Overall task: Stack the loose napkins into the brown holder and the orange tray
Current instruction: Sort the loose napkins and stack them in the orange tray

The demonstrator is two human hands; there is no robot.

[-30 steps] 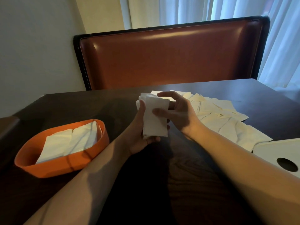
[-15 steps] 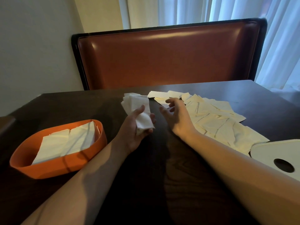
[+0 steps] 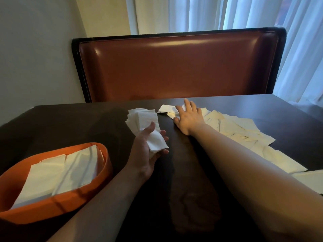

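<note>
Left hand [image 3: 148, 151] fingers clasp a soft, light napkin stack [image 3: 145, 126]; right hand [image 3: 188, 117] fingers, spread wide, press loose napkins [image 3: 244, 130]; best pinched at edges.

White napkins [image 3: 239, 130] lie on a dark brown worktop [image 3: 78, 123]. Beside them, a bright orange tray [image 3: 52, 206] holds more white napkins. Behind the worktop stands a reddish-brown seat back [image 3: 174, 67] edged in black, with pale curtains [image 3: 244, 13] behind it.

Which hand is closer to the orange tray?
Left. The left hand, holding a napkin stack, hovers just right of the orange tray. The right hand rests farther right on the loose napkins.
</note>
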